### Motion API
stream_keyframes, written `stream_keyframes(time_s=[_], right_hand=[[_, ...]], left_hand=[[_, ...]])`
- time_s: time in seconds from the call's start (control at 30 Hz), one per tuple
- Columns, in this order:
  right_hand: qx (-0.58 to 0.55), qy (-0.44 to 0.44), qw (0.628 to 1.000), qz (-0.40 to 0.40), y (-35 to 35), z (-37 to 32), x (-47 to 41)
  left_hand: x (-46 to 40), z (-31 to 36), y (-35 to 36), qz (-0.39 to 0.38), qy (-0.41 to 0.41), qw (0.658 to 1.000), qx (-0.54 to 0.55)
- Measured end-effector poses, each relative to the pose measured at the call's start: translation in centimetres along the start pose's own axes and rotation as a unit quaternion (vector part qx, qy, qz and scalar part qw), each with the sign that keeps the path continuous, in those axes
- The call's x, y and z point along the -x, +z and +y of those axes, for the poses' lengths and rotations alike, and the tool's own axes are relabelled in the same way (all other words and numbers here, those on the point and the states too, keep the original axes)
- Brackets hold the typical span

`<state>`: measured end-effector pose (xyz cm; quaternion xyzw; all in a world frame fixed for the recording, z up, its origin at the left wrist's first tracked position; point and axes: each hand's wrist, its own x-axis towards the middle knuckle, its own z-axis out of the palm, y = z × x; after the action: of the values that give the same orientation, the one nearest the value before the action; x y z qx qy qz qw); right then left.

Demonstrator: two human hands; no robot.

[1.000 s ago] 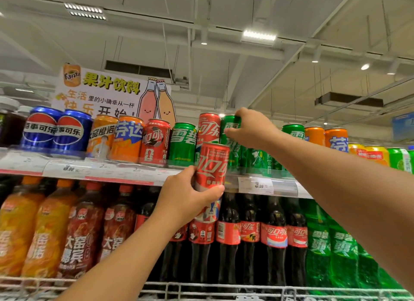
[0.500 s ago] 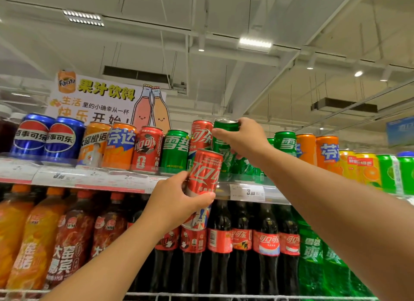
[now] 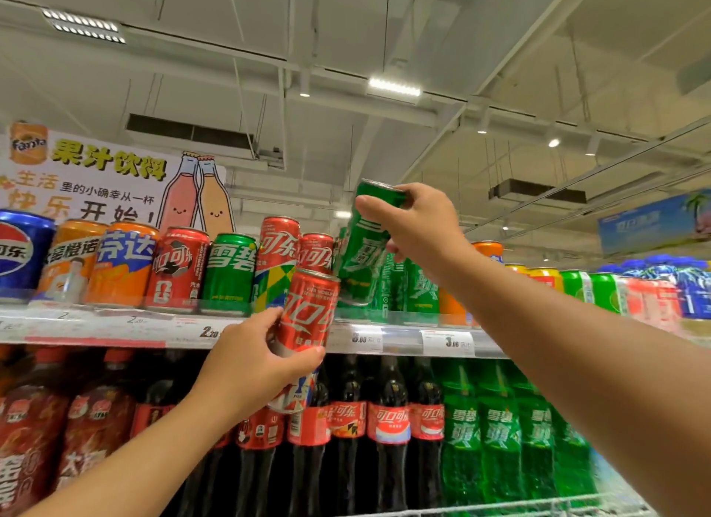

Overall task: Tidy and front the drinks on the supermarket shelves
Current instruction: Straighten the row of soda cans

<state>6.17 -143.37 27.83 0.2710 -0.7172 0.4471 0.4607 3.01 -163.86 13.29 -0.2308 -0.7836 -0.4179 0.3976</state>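
My left hand (image 3: 254, 357) grips a tall red cola can (image 3: 307, 312), held tilted in front of the top shelf edge (image 3: 384, 337). Near its top, my right hand (image 3: 419, 220) grips a tall green Sprite can (image 3: 361, 255), lifted clear of the shelf and tilted. Behind them on the shelf stand two red cola cans (image 3: 279, 253), and more green cans (image 3: 417, 289) sit to the right, partly hidden by my right arm.
Left on the top shelf stand a blue Pepsi can (image 3: 19, 253), orange cans (image 3: 119, 262), a short red cola can (image 3: 175, 268) and a short green can (image 3: 229, 272). Below hang cola bottles (image 3: 388, 424), green bottles (image 3: 500, 432) and orange juice bottles (image 3: 34, 439). A Fanta sign (image 3: 96, 174) stands above.
My right hand has lifted the green can up off the shelf and tilted it. My left hand keeps the red can in about the same place. The camera has shifted right.
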Motion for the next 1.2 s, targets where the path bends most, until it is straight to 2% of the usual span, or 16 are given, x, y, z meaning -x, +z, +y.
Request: stream_keyframes(time_s=[0.1, 0.37, 0.57, 0.77, 1.2], right_hand=[[0.019, 0.003, 1.0, -0.001, -2.2, 0.3, -0.5], [0.064, 0.02, 0.998, -0.014, -3.0, 3.9, -2.5], [0.112, 0.04, 0.993, -0.006, -1.4, 6.4, -3.1], [0.158, 0.045, 0.986, -0.034, -0.6, 8.0, -3.1], [0.273, 0.012, 0.96, -0.063, 1.3, 8.3, -3.8]], left_hand=[[-0.5, 0.4, 1.5, -0.004, -0.001, 1.0, 0.002], [-0.9, -0.2, 2.9, 0.088, -0.016, 0.996, -0.029], [-1.1, -0.4, 3.1, 0.105, -0.005, 0.993, -0.048], [-1.5, -0.3, 3.1, 0.121, 0.001, 0.989, -0.09], [-1.5, -0.4, 3.0, 0.112, 0.005, 0.987, -0.111]])
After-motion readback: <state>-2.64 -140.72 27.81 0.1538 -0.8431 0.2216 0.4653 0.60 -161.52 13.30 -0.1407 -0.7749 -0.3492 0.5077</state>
